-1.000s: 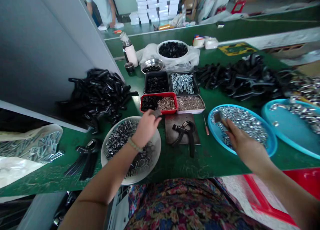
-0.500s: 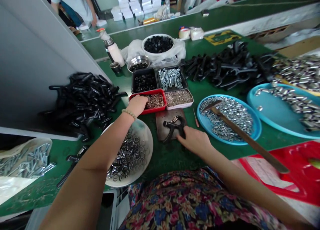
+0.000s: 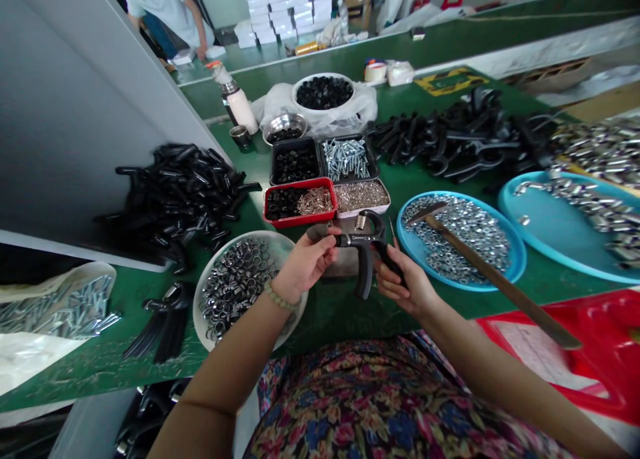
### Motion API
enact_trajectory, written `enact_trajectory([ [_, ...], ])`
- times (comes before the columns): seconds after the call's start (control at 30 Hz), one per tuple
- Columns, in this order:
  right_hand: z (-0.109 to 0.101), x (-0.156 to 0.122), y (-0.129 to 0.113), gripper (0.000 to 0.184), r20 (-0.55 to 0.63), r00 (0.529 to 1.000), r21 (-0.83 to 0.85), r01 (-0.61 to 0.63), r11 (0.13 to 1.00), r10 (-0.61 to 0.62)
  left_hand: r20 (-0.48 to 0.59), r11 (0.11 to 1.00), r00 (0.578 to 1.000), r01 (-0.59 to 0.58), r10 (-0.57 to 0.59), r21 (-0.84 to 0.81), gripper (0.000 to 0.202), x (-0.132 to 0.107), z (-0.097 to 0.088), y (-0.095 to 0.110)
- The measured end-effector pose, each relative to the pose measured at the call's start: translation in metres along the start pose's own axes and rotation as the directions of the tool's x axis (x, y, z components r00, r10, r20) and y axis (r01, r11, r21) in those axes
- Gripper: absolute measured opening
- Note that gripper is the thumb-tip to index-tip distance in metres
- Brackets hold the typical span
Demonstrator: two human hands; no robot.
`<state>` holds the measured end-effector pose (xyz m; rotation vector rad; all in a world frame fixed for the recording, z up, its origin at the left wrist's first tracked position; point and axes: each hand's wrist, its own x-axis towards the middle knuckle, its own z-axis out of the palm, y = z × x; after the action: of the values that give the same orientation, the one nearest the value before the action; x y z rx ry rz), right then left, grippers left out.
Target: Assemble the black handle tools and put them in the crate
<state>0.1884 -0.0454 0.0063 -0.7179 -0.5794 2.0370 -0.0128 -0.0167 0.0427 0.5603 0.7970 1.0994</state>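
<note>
A black hand grip strengthener (image 3: 364,272) with a metal coil spring is held up over the metal plate (image 3: 340,266). My right hand (image 3: 407,282) is closed around its right handle. The fingers of my left hand (image 3: 310,259) pinch the left end of its crossbar; a dark grey cover or piece shows at the fingertips, and I cannot tell which. Just beyond are a red tray (image 3: 300,222) with black parts and copper-coloured pins, and a white tray (image 3: 363,212) of small metal bits. A bowl of metal rings (image 3: 200,312) stands beneath my left forearm.
A hammer (image 3: 480,266) lies across a blue tray (image 3: 525,262) of small metal parts. Finished-looking grips (image 3: 165,322) lie at the left, near a heap of black handles (image 3: 185,192). More black parts (image 3: 450,136) are piled at the back right. A person (image 3: 170,16) is across the bench.
My left hand has left the red tray and moved to the grip strengthener's crossbar. My right hand has raised the grip off the metal plate and turned it.
</note>
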Motion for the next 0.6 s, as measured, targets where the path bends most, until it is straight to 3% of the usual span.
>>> enact_trajectory([
  [0.13,-0.003,0.003,0.003,0.035,0.055,0.996,0.069,-0.076,0.995,0.072,0.048,0.979,0.996,0.084,-0.076,-0.183,0.022,-0.001,0.000,-0.003],
  [0.3,-0.006,0.002,0.004,0.037,0.074,0.985,0.083,-0.162,0.983,0.156,0.115,0.956,0.987,0.140,-0.114,-0.257,0.024,-0.004,-0.004,-0.011],
  [0.4,0.001,0.003,-0.002,0.035,0.005,0.988,-0.008,-0.155,0.988,0.155,0.087,0.970,0.990,0.129,-0.114,-0.208,0.026,-0.004,-0.005,-0.016],
  [0.47,0.011,0.002,-0.013,0.035,-0.071,0.992,-0.190,-0.117,0.975,0.105,0.040,0.987,0.993,0.112,-0.108,-0.116,0.032,-0.002,-0.008,-0.014],
  [0.53,0.025,-0.005,-0.030,0.033,-0.130,0.991,-0.538,-0.037,0.842,-0.040,-0.055,0.997,0.998,0.038,-0.035,0.062,0.038,-0.003,-0.012,-0.004],
  [0.6,0.038,-0.017,-0.046,0.030,-0.092,0.952,-0.877,0.062,0.477,-0.293,-0.140,0.956,0.983,-0.074,0.118,0.284,0.040,-0.007,-0.020,0.007],
])
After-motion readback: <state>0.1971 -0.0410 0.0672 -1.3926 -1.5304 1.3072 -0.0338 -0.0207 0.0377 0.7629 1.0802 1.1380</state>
